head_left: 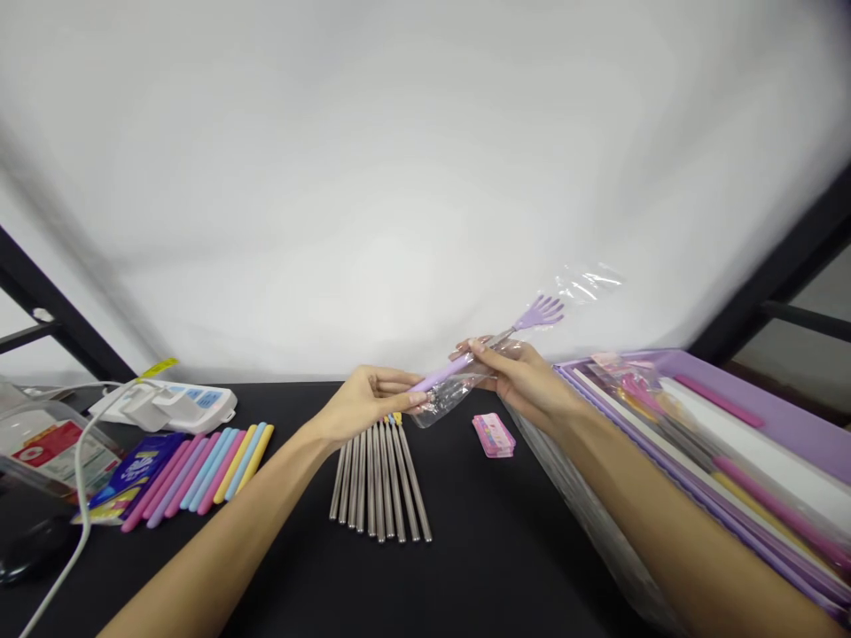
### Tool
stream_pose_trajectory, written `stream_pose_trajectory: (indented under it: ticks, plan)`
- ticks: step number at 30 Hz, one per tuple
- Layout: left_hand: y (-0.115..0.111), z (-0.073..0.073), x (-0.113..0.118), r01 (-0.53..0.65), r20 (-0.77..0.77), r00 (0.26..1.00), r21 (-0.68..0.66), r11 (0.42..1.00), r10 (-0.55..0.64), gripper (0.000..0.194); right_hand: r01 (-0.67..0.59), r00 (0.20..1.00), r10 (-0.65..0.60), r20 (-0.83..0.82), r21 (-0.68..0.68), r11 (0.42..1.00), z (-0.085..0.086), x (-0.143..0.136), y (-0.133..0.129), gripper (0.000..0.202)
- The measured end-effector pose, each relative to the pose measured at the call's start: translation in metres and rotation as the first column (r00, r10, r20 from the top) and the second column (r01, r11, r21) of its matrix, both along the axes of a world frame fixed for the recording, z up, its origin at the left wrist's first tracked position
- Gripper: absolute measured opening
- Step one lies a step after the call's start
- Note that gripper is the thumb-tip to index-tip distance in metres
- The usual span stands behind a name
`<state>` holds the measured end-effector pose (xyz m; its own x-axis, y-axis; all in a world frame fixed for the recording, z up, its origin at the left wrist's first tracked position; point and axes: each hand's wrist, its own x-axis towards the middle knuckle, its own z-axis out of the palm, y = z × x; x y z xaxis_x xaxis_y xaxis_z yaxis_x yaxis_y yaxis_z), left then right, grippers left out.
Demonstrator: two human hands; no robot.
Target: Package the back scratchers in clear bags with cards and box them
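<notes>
Nearest the wearer, at the left of the black table (479,567), a dark mouse (30,549) lies partly in view, with a white cable (81,478) looping past it. At the right, a pile of clear bags (578,505) lies along the side of a lilac bin (671,361), partly covered by the right forearm. The bin contains further pink, yellow and metal pieces under clear film.

At centre, steel rods (378,487) lie fanned side by side, their far ends drawn together below the left hand (363,399). To the left, coloured sticks (199,470) in pink, purple, blue and yellow lie in a slanted row next to a blue packet (136,474); a clear tub (57,447) with a red label stands beyond the packet. To the right of the rods, a small stack of pink cards (494,435) rests on the table.

The scratcher (444,374) is held above the table, beyond the rods, its claw end tilted up to the right. Left fingers pinch its handle end; right fingers grasp its shaft together with a clear sleeve (447,400). How much of the handle lies inside the sleeve cannot be determined.

Further back, a white power strip (206,406) with plugs fitted sits near the white wall (399,177).
</notes>
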<state>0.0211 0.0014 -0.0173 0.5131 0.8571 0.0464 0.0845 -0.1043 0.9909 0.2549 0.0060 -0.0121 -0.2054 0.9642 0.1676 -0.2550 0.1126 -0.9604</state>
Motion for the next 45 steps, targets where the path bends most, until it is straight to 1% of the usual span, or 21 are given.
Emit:
stream_pose_trajectory:
  ticks: [2,3,5,7,9,11,13,14,18,22,24,26,29,31,33,35,37,39,41,43,45]
  plan:
    - [0.0,-0.003,0.002,-0.096,-0.027,0.995,0.025,0.995,0.097,0.032,-0.035,0.999,0.035,-0.002,-0.012,0.999,-0.002,-0.003,0.0,0.025]
    - [-0.001,-0.005,0.002,-0.138,-0.039,0.989,0.045,0.989,0.14,0.031,-0.047,0.999,0.047,-0.004,-0.014,0.999,-0.003,-0.005,-0.001,0.025]
    - [0.0,-0.008,0.002,-0.162,-0.07,0.983,0.09,0.983,0.168,0.032,-0.065,0.998,0.065,0.001,-0.009,0.998,-0.005,-0.008,-0.002,0.025]
    - [0.0,-0.01,0.001,-0.112,-0.1,0.987,0.107,0.988,0.123,0.031,-0.074,0.997,0.074,0.013,-0.006,0.997,-0.005,-0.009,-0.002,0.024]
    - [0.001,-0.009,-0.002,-0.017,-0.098,0.995,0.068,0.998,0.023,0.035,-0.072,0.997,0.072,0.02,-0.009,0.997,-0.003,-0.007,-0.002,0.024]
    - [0.001,-0.008,-0.005,0.1,-0.033,0.994,-0.003,0.995,-0.1,0.041,-0.059,0.998,0.06,0.02,-0.014,0.998,-0.002,-0.003,-0.001,0.024]
    - [0.001,-0.007,-0.005,0.178,0.037,0.984,-0.049,0.983,-0.176,0.041,-0.051,0.998,0.052,0.025,-0.023,0.998,-0.002,0.0,0.0,0.025]
    - [0.001,-0.006,-0.005,0.182,0.055,0.982,-0.058,0.982,-0.179,0.04,-0.053,0.998,0.054,0.028,-0.029,0.998,-0.002,0.0,0.0,0.026]
    - [-0.002,-0.004,-0.001,0.1,0.051,0.994,-0.046,0.994,-0.097,0.033,-0.062,0.998,0.063,0.023,-0.042,0.997,-0.003,-0.002,-0.001,0.024]
    - [-0.002,-0.003,-0.001,0.104,0.049,0.993,-0.01,0.994,-0.104,0.032,-0.07,0.996,0.071,0.048,-0.02,0.997,0.003,-0.002,-0.004,0.029]
    - [0.0,-0.004,-0.002,0.113,0.034,0.993,0.006,0.994,-0.113,0.033,-0.018,1.0,0.018,0.021,-0.007,1.0,0.009,0.002,-0.004,0.038]
    - [0.002,-0.006,-0.003,0.113,0.001,0.994,0.013,0.994,-0.113,0.033,0.091,0.994,-0.09,-0.054,0.018,0.996,0.017,0.006,-0.004,0.042]
    - [0.001,-0.01,-0.001,0.098,-0.053,0.994,0.025,0.995,-0.097,0.029,0.25,0.958,-0.237,-0.163,0.069,0.966,0.029,0.012,-0.005,0.037]
    - [-0.003,-0.014,0.005,0.106,-0.113,0.989,0.067,0.992,-0.098,0.023,0.31,0.935,-0.285,-0.21,0.098,0.946,0.039,0.014,-0.008,0.03]
    - [-0.007,-0.019,0.012,0.129,-0.172,0.98,0.14,0.982,-0.104,0.018,0.31,0.932,-0.279,-0.232,0.111,0.944,0.05,0.013,-0.013,0.027]
    - [-0.01,-0.024,0.019,0.159,-0.21,0.971,0.226,0.961,-0.111,0.015,0.276,0.943,-0.242,-0.229,0.133,0.952,0.061,0.01,-0.018,0.032]
    - [-0.012,-0.028,0.024,0.188,-0.258,0.961,0.336,0.923,-0.102,0.014,0.228,0.96,-0.194,-0.204,0.161,0.96,0.068,0.004,-0.022,0.043]
    - [-0.011,-0.029,0.024,0.228,-0.346,0.935,0.443,0.867,-0.069,0.022,0.191,0.971,-0.159,-0.177,0.186,0.964,0.071,-0.005,-0.024,0.051]
    - [-0.01,-0.026,0.019,0.269,-0.42,0.906,0.486,0.832,-0.047,0.036,0.159,0.979,-0.13,-0.159,0.191,0.969,0.069,-0.015,-0.024,0.056]
    - [-0.007,-0.02,0.011,0.276,-0.448,0.893,0.462,0.843,-0.047,0.043,0.136,0.984,-0.11,-0.143,0.188,0.973,0.064,-0.024,-0.024,0.058]
    - [-0.004,-0.014,0.003,0.257,-0.456,0.889,0.423,0.869,-0.042,0.04,0.12,0.988,-0.1,-0.115,0.18,0.976,0.06,-0.032,-0.025,0.06]
